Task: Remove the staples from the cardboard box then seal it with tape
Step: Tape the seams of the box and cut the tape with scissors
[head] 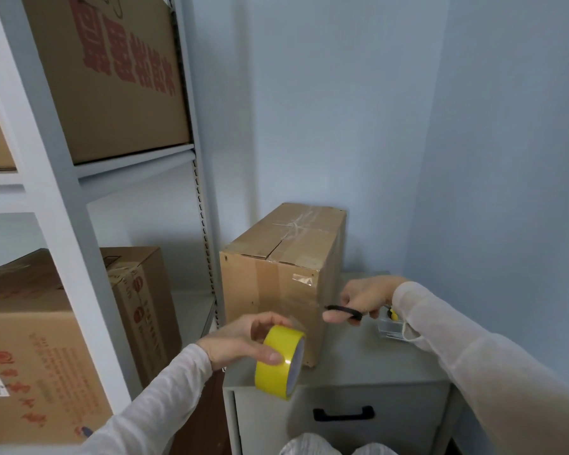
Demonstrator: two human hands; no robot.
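Grey counter (358, 362), upright box (276, 257); below it left hand (240, 339) gripping tape roll (273, 366), right hand (365, 295) aiming gripped scissors (344, 311) leftward.

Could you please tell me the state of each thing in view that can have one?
Cardboard box: upright on the grey cabinet, top flaps closed and taped.
Tape roll: gripped by left hand, strip pulled toward box.
Scissors: held in right hand, at the strip.
Drawer: shut.
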